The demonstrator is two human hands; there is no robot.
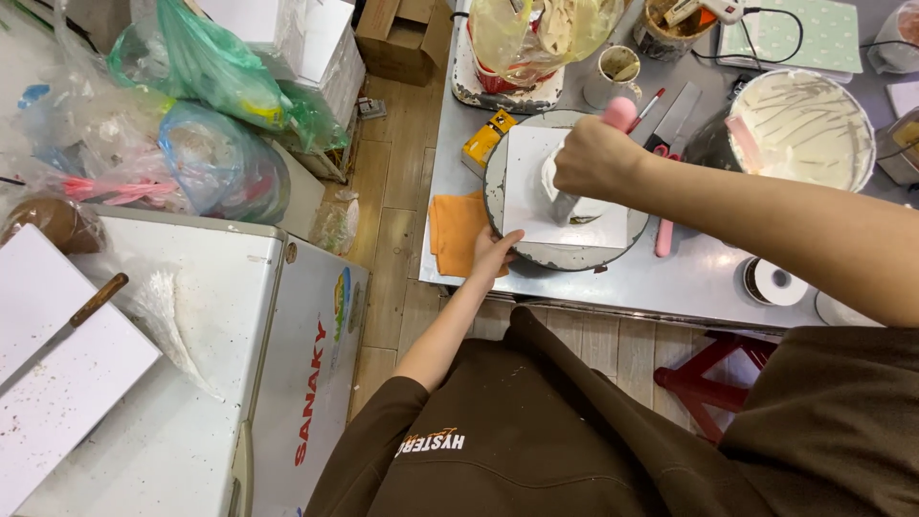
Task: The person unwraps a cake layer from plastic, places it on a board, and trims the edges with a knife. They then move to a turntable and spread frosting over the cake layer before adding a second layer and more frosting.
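Note:
A round grey turntable stands on the steel worktable and carries a white square board with a small white cake, mostly hidden behind my fist. My right hand is closed around a pink-handled tool whose blade rests against the cake's side. My left hand grips the turntable's near left rim, next to an orange cloth.
A large bowl of white cream sits at the right, with a cup, a bag-covered mixer and a tape roll around it. A white chest freezer stands at the left, with a knife on a board. A red stool is below.

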